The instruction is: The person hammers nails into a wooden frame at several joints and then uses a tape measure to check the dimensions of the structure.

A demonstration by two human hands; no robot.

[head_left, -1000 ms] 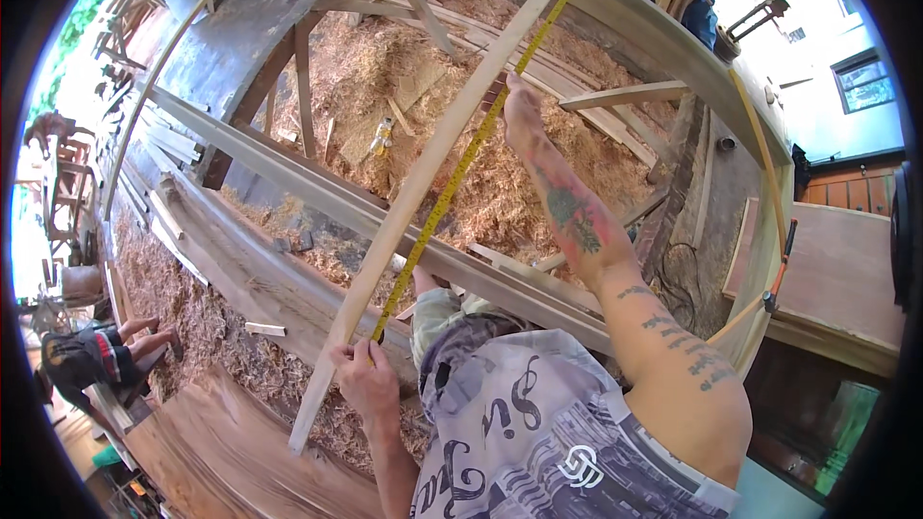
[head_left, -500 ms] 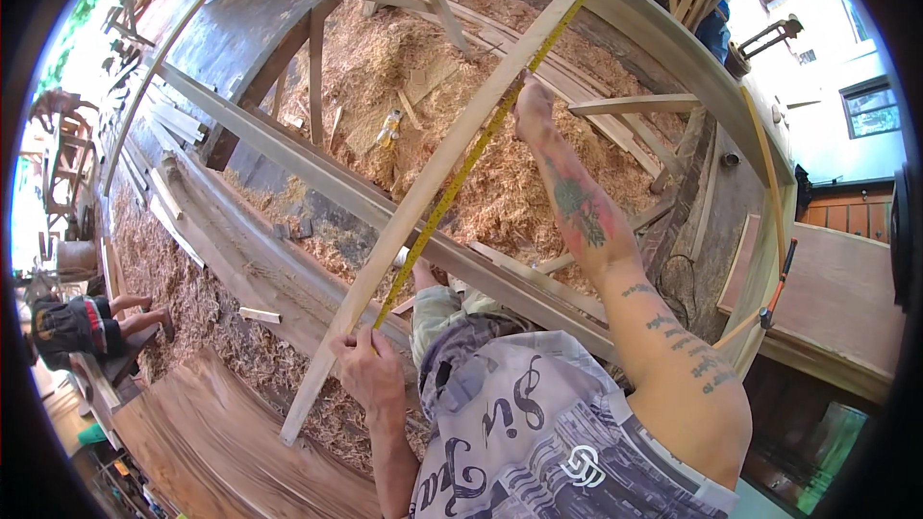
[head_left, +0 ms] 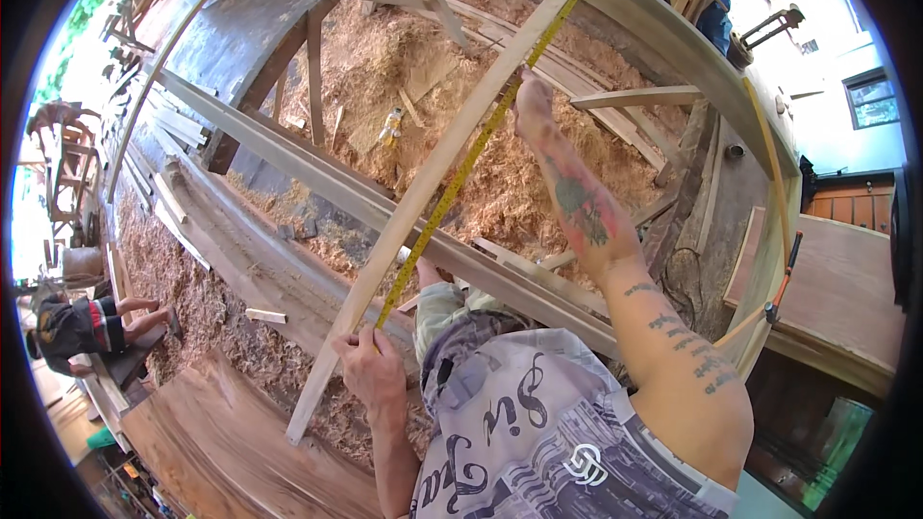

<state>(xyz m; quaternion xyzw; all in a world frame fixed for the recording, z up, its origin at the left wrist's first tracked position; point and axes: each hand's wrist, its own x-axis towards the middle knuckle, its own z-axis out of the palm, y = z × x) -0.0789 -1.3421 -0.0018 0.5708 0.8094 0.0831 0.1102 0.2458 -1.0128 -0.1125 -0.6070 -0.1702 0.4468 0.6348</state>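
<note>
A long pale wooden plank [head_left: 433, 180] slants from the lower left to the curved timber rim at the far right. Along its right edge runs a yellow tape measure [head_left: 444, 204], stretched nearly straight. My left hand [head_left: 373, 372] is closed at the near end of the tape, fingers pinched together against the plank's edge. Farther up, my right hand [head_left: 534, 108] is closed around the tape beside the plank, arm extended. Past this hand the tape continues toward the plank's far end. Whether the right fingers also grip the plank cannot be made out.
A long beam [head_left: 279, 149] crosses beneath the plank. Wood shavings [head_left: 452, 125] cover the ground inside the curved frame [head_left: 663, 43]. An orange-and-black handled tool [head_left: 784, 279] rests at the right rim. At far left sits another person [head_left: 82, 327]. A broad brown board [head_left: 231, 442] lies lower left.
Both hands stay closed at almost the same spots on the tape and plank. The whole view has shifted slightly.
</note>
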